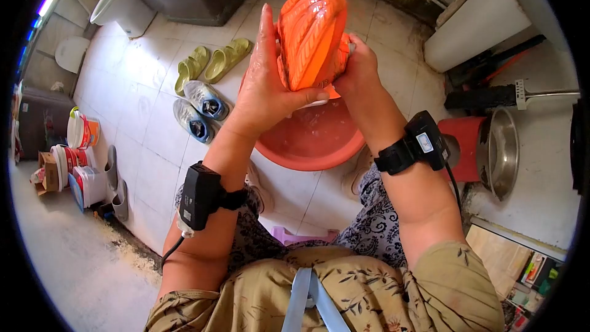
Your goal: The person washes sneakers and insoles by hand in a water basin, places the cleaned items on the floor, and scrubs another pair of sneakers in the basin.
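Note:
Both my hands hold up a wet, glossy orange shoe (312, 37), its grooved sole facing me and its rounded end pointing away. My left hand (265, 83) presses along its left side, thumb across the near end and fingers stretched up. On the other side my right hand (358, 64) grips the shoe, its fingers mostly hidden behind it. Below the shoe sits a red basin (313, 147) with water in it, partly covered by my hands and forearms.
Green clogs (226, 61) and blue-and-white sneakers (200, 110) stand on the tiled floor, left of the basin. Farther left are several tubs (83, 129) and grey slippers (120, 200). A metal bowl (501, 154) leans at right, and a purple stool (305, 234) shows under me.

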{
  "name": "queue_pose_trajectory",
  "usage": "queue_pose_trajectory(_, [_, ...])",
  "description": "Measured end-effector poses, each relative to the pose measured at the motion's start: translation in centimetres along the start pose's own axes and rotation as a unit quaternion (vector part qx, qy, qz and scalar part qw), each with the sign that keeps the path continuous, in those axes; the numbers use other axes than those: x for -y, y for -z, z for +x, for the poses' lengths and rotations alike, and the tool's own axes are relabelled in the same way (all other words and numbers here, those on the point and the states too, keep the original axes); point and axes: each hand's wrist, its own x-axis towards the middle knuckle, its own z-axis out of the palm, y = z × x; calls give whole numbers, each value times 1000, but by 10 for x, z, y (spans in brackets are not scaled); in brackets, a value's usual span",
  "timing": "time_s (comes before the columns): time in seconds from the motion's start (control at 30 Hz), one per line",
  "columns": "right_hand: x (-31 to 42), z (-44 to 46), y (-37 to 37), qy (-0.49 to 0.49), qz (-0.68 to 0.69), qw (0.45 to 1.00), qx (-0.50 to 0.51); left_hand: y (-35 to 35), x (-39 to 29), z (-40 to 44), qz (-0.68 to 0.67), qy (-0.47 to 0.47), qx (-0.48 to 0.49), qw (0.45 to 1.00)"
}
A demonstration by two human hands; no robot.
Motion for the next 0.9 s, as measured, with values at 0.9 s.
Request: queue_pose_trajectory(0.9, [-8, 6, 19, -67, -128, 979, 140, 27, 9, 5, 60, 24, 62, 996])
